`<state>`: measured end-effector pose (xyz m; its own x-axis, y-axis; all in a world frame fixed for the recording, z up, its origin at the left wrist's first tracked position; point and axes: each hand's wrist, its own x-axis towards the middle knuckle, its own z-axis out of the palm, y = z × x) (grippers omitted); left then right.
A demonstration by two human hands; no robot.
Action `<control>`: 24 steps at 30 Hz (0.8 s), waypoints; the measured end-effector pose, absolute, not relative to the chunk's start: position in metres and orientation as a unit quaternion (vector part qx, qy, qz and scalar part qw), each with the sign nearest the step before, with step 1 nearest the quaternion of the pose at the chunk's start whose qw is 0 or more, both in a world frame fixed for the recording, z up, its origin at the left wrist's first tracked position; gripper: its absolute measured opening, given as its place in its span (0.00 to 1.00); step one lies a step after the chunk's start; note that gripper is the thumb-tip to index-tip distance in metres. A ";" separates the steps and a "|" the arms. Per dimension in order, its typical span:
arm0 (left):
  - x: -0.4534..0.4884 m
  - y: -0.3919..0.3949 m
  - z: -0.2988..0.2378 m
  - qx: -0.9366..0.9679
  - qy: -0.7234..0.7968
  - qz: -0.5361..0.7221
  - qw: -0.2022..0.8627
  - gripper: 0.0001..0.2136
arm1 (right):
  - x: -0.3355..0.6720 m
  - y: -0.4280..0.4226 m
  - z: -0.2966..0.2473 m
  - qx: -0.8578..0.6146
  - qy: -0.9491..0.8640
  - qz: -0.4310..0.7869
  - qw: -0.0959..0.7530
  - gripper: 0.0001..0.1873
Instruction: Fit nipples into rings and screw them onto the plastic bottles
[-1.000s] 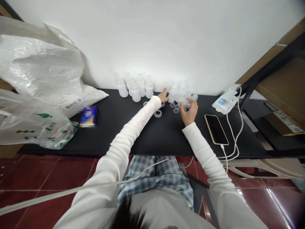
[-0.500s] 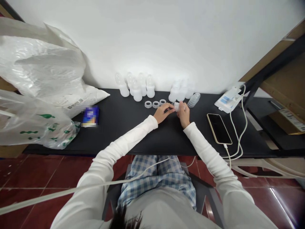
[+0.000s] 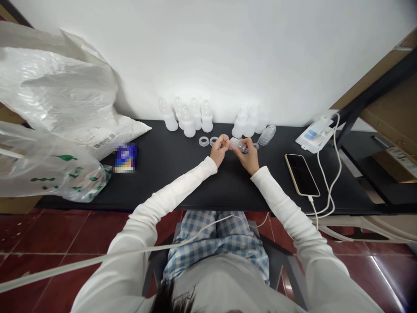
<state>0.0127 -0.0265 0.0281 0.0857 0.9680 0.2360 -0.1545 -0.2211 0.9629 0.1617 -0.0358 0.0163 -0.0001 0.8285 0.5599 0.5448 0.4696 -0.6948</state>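
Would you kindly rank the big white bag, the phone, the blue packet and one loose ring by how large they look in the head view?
1. White bag, by far the largest, though it lies near the frame edge.
2. Phone.
3. Blue packet, a little smaller.
4. Ring, the smallest.

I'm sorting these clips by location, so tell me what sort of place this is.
Probably a home work spot, not a factory: a narrow black desk against a bare white wall, a charging phone, and plastic bags. Both hands, left hand and right hand, hold a small clear bottle.
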 end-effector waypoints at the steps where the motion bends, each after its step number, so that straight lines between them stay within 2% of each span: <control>1: 0.012 -0.026 0.030 0.544 0.374 0.564 0.496 0.16 | 0.164 -0.034 0.016 -0.492 -0.709 0.116 0.492 0.26; 6: 0.008 -0.023 0.035 0.535 0.381 0.556 0.510 0.16 | 0.176 -0.024 0.015 -0.455 -0.782 0.043 0.423 0.24; 11: 0.002 -0.017 0.037 0.533 0.359 0.551 0.532 0.17 | 0.182 -0.024 0.021 -0.393 -0.842 -0.008 0.369 0.17; 15: -0.004 -0.015 0.039 0.540 0.385 0.530 0.528 0.20 | 0.185 -0.029 0.029 -0.354 -0.873 0.001 0.334 0.16; 20: -0.006 -0.013 0.039 0.547 0.396 0.512 0.531 0.19 | 0.186 -0.036 0.037 -0.349 -0.879 0.018 0.325 0.18; 24: -0.012 -0.004 0.034 0.512 0.438 0.512 0.533 0.19 | 0.191 -0.040 0.039 -0.325 -0.885 0.045 0.332 0.15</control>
<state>-0.0120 -0.0043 0.0345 0.0933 0.9940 0.0567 -0.0974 -0.0476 0.9941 0.1913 -0.0399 0.0385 -0.5688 0.6042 0.5581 0.5443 0.7852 -0.2953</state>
